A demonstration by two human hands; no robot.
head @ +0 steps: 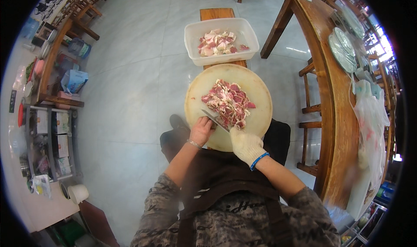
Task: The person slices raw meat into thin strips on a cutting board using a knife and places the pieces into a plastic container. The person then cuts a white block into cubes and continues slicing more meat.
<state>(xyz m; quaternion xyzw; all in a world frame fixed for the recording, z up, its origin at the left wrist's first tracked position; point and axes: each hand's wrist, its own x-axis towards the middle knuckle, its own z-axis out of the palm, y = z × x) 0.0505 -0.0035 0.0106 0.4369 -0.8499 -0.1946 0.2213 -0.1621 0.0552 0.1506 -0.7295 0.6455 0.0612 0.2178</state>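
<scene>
A round, pale cutting board [257,123] lies before me, with a heap of sliced raw meat [229,100] at its middle. My right hand [246,146], in a cream knit glove, grips a knife. The knife blade [215,120] points up and to the left, along the lower left edge of the heap. Bare and wearing a bracelet, my left hand [201,129] presses curled fingers onto a small piece of meat [213,125] beside the blade; that piece is mostly hidden. Beyond the board, a translucent plastic tub [221,58] contains raw meat chunks [216,43].
Board and tub rest on a narrow wooden bench [217,14]. To the right runs a long wooden table [312,28] with wrapped dishes [342,50] and a plastic bag [371,113]. At left stand a shelf rack [50,142], a white bucket [78,194] and a water jug [79,47].
</scene>
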